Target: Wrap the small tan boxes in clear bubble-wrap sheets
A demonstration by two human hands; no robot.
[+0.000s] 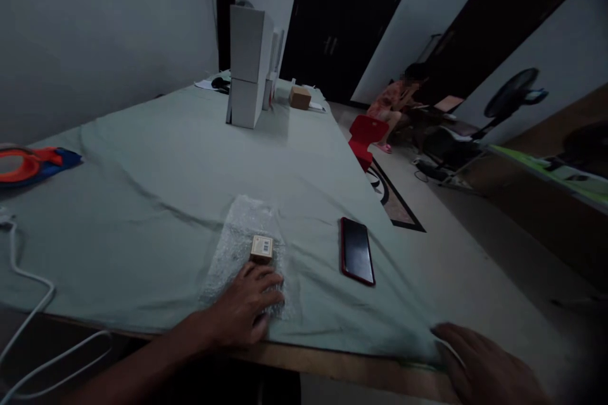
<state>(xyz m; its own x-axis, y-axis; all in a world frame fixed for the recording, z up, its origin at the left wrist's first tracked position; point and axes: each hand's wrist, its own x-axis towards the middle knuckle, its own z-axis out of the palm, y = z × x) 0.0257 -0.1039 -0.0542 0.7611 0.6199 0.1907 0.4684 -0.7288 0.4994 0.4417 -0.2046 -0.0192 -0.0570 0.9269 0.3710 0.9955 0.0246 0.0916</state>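
A small box with a printed label (262, 247) stands on a sheet of bubble wrap (244, 221) near the front of the cloth-covered table (180, 171). My left hand (249, 304) lies on the bubble wrap just in front of the box, fingers apart, its fingertips close to or touching the box's near side. At the table's front right corner is my right hand (484, 364), slightly blurred, fingers stretched out and holding nothing. To the right of the wrap lies a dark phone with a red edge (357, 250).
White boxes (247, 66) stand upright farther back, with a brown box (299, 97) behind. An orange and blue item (35, 164) and a white cable (31, 275) lie left. A person (394, 101) sits beyond a red chair (365, 139); a fan (513, 92) stands right.
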